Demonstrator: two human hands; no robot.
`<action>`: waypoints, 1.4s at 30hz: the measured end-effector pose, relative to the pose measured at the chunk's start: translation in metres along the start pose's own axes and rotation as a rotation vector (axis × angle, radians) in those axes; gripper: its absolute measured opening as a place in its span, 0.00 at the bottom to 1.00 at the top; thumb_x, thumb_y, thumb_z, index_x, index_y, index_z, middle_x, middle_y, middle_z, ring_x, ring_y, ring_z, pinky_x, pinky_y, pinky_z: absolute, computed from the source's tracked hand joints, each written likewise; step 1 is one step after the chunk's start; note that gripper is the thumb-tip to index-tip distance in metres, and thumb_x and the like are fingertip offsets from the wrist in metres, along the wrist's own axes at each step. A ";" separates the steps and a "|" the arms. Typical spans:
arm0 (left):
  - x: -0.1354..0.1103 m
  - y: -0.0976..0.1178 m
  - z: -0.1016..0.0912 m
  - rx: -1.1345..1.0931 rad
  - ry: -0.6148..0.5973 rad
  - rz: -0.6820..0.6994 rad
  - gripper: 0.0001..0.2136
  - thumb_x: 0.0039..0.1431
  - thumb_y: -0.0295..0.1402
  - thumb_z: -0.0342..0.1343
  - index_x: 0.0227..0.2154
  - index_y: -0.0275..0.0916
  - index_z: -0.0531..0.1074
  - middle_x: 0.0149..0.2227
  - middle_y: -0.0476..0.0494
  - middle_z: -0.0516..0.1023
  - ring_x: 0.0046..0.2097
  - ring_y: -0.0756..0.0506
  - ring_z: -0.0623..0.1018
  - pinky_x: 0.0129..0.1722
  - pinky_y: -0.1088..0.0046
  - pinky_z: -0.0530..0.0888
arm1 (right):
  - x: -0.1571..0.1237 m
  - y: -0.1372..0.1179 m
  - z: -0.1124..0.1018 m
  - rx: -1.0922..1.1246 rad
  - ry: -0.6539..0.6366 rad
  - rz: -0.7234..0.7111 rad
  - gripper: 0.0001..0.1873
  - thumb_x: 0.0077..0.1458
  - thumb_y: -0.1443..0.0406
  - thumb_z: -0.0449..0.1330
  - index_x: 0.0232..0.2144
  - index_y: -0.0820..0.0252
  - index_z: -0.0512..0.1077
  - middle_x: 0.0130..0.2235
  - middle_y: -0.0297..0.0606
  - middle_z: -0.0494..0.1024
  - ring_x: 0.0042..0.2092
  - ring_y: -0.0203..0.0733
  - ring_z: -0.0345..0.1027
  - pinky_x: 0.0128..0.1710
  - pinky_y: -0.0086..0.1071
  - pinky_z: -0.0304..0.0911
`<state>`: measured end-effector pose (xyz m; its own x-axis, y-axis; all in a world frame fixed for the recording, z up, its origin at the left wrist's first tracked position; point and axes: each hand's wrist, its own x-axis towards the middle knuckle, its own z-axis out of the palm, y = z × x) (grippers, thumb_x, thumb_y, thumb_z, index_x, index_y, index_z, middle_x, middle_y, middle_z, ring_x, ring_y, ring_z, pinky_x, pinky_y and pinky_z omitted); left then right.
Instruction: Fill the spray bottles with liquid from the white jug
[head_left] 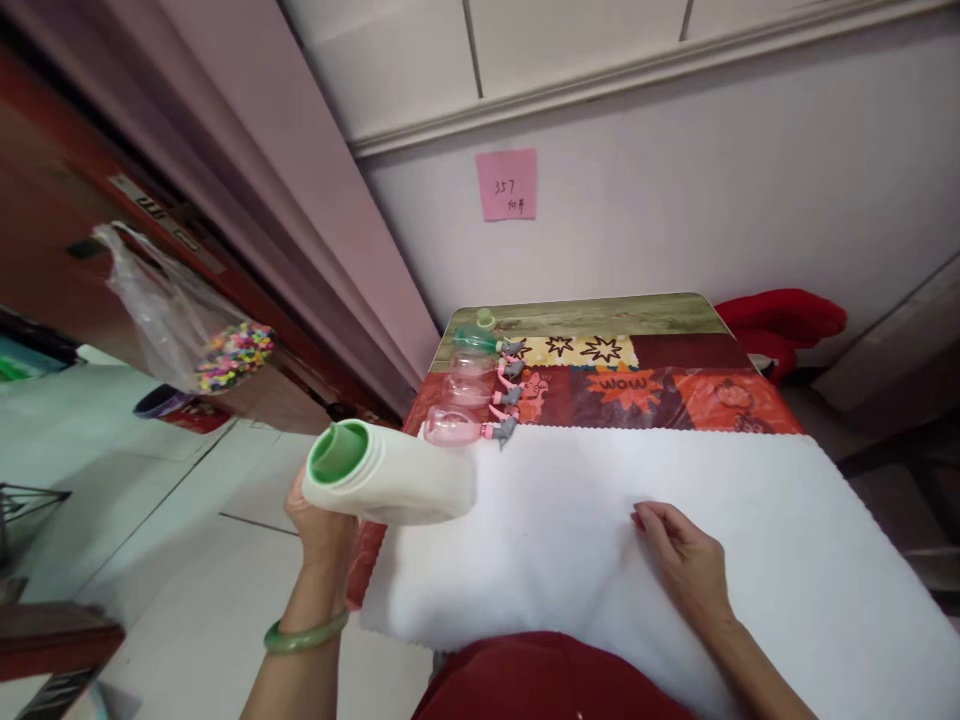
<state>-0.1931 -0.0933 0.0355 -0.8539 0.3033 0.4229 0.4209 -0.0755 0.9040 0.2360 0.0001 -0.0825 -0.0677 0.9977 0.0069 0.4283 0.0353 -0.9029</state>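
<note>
My left hand [324,535] is closed around a large white plastic bottle [405,475] with a green cap, held on its side at the table's left edge, the cap end pointing left. A green bangle [304,635] circles that wrist. Palm down, my right hand [684,560] rests flat on a white cloth [787,540] that covers the near part of the table, fingers stretched out. Behind the bottle, small spray bottles lie in a row: two pink ones [465,405] and a green one [476,340], each with a grey trigger head.
The table [600,312] has a patterned red and orange cover [637,385] and stands against a white wall with a pink sticky note [507,184]. A red object [780,318] lies at the far right. A plastic bag of colourful beads [229,355] hangs at left over tiled floor.
</note>
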 end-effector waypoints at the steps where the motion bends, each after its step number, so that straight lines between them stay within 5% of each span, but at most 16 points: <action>1: 0.007 -0.008 -0.004 -0.030 0.039 -0.006 0.17 0.39 0.44 0.67 0.28 0.41 0.69 0.28 0.53 0.74 0.31 0.49 0.70 0.36 0.69 0.73 | 0.000 0.001 0.000 -0.003 0.003 0.033 0.22 0.59 0.46 0.59 0.36 0.56 0.80 0.35 0.38 0.86 0.39 0.47 0.82 0.42 0.31 0.75; 6: 0.027 -0.049 -0.012 -0.112 0.099 -0.072 0.17 0.36 0.40 0.69 0.28 0.39 0.71 0.27 0.55 0.73 0.30 0.51 0.69 0.34 0.70 0.73 | -0.004 -0.005 0.000 -0.014 -0.005 0.094 0.21 0.58 0.45 0.59 0.36 0.54 0.80 0.37 0.37 0.86 0.40 0.46 0.81 0.44 0.31 0.74; 13: 0.029 -0.089 0.006 -0.146 0.048 -0.107 0.14 0.37 0.36 0.68 0.24 0.37 0.71 0.23 0.57 0.69 0.28 0.52 0.66 0.32 0.74 0.69 | -0.004 -0.016 0.008 -0.080 -0.071 0.014 0.21 0.59 0.47 0.59 0.41 0.54 0.79 0.35 0.36 0.84 0.39 0.45 0.80 0.30 0.29 0.69; 22: 0.066 -0.099 0.022 -0.147 -0.154 -0.156 0.15 0.34 0.38 0.67 0.25 0.37 0.73 0.25 0.54 0.73 0.28 0.50 0.69 0.32 0.72 0.71 | -0.008 -0.023 0.009 -0.094 -0.117 -0.013 0.22 0.59 0.45 0.57 0.37 0.54 0.79 0.32 0.36 0.83 0.35 0.45 0.78 0.29 0.31 0.67; 29: 0.067 -0.097 0.016 -0.014 -0.210 -0.101 0.16 0.39 0.39 0.65 0.32 0.37 0.73 0.32 0.48 0.77 0.35 0.46 0.75 0.43 0.64 0.76 | -0.012 -0.017 0.013 -0.099 -0.159 -0.033 0.22 0.60 0.45 0.57 0.41 0.54 0.78 0.35 0.38 0.84 0.37 0.47 0.78 0.34 0.34 0.71; 33: 0.034 -0.074 0.002 0.091 -0.171 -0.028 0.20 0.47 0.34 0.62 0.45 0.37 0.70 0.42 0.41 0.77 0.44 0.42 0.77 0.52 0.55 0.74 | -0.007 -0.010 0.008 -0.093 -0.083 -0.086 0.28 0.61 0.46 0.56 0.54 0.57 0.72 0.45 0.43 0.84 0.40 0.47 0.80 0.37 0.37 0.75; 37: -0.045 -0.051 0.004 0.173 -0.208 0.134 0.17 0.61 0.34 0.54 0.52 0.35 0.69 0.61 0.30 0.67 0.65 0.35 0.66 0.66 0.47 0.60 | 0.010 0.002 0.000 -0.314 0.065 -0.221 0.33 0.65 0.47 0.52 0.65 0.56 0.62 0.58 0.48 0.77 0.48 0.50 0.78 0.46 0.44 0.75; 39: -0.086 -0.043 0.014 0.209 -0.288 0.227 0.20 0.57 0.37 0.62 0.51 0.36 0.72 0.68 0.28 0.59 0.70 0.31 0.58 0.69 0.48 0.55 | 0.023 0.009 -0.004 -0.511 0.091 -0.317 0.33 0.67 0.47 0.50 0.67 0.55 0.61 0.64 0.50 0.71 0.60 0.55 0.71 0.58 0.51 0.68; 42: -0.125 -0.039 0.029 0.410 -0.448 0.565 0.20 0.61 0.36 0.61 0.56 0.38 0.72 0.71 0.28 0.55 0.73 0.29 0.54 0.69 0.44 0.52 | 0.043 0.025 -0.013 -0.769 0.095 -0.304 0.33 0.68 0.47 0.48 0.67 0.54 0.62 0.70 0.50 0.63 0.71 0.62 0.54 0.67 0.60 0.52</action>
<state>-0.0938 -0.1004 -0.0544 -0.3143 0.6799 0.6626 0.9019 -0.0040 0.4319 0.2557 0.0442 -0.0987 -0.2186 0.9376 0.2703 0.9021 0.2998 -0.3105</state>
